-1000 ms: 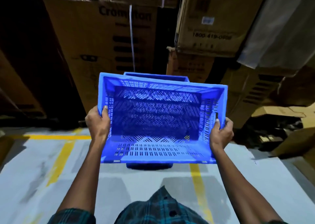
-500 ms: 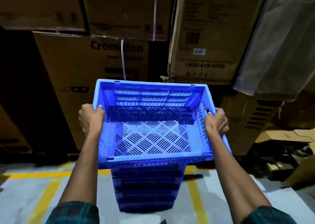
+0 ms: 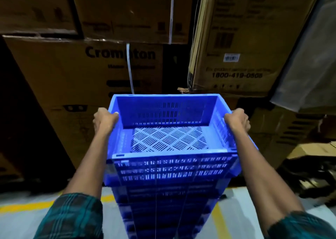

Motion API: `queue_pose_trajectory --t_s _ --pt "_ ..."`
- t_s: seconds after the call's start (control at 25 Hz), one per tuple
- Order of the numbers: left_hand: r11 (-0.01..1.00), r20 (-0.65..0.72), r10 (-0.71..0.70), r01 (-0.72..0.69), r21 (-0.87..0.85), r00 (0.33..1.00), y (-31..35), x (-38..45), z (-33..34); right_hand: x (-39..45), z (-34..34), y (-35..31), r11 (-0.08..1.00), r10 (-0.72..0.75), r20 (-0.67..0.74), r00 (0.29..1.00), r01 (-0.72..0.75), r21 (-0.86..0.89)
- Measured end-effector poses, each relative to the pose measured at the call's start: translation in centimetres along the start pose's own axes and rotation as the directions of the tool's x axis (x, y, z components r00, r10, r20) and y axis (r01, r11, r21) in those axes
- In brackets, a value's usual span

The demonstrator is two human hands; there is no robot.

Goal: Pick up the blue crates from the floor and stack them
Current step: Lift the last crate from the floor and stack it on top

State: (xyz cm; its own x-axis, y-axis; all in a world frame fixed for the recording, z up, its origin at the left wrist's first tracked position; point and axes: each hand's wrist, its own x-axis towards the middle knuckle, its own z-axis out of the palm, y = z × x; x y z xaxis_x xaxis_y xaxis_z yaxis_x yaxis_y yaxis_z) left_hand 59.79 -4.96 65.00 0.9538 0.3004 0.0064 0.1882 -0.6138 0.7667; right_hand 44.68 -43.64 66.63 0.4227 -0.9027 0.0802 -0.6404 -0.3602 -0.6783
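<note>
Nearest the camera, two plaid sleeves (image 3: pixel 72 218) reach forward. The left hand (image 3: pixel 104 119) grips the left rim of the top blue crate (image 3: pixel 167 138), fingers curled over its edge, and the right hand (image 3: pixel 237 119) clamps the right rim the same way. That crate sits upright and open-topped over the stack of blue crates (image 3: pixel 163 211), which rises from the floor (image 3: pixel 23 218); whether it is fully seated cannot be told. To finish the step well, the person should probably keep it level, line its corners up with the crate beneath, lower both sides together and let go only once it rests evenly. The floor is pale with yellow lines (image 3: pixel 21 206). Beyond, cardboard boxes (image 3: pixel 109 66) are piled high in a dim storeroom.
</note>
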Motion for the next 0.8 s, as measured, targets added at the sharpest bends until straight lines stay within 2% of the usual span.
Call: queue_pose_trajectory --t_s 0.16,0.36,0.56,0.8 --pt "0.996 0.142 0.009 -0.022 0.089 0.990 2.0 1.9 1.7 1.6 1.2 -0.8 0.997 0.011 0.063 0.998 -0.006 -0.082" --pt "0.981 0.115 0.014 -0.036 0.190 0.993 2.9 2.8 2.9 3.0 2.6 -1.8 0.988 -0.008 0.119 0.993 0.027 -0.155" --pt "0.927 0.159 -0.019 -0.042 0.374 0.987 2.3 2.9 3.1 4.6 2.7 -0.2 0.973 -0.001 0.215 0.977 0.050 -0.224" --pt "0.901 0.102 0.084 -0.119 0.417 0.991 2.2 1.8 3.8 3.4 3.2 -0.3 0.923 -0.119 0.179 0.977 0.175 -0.342"
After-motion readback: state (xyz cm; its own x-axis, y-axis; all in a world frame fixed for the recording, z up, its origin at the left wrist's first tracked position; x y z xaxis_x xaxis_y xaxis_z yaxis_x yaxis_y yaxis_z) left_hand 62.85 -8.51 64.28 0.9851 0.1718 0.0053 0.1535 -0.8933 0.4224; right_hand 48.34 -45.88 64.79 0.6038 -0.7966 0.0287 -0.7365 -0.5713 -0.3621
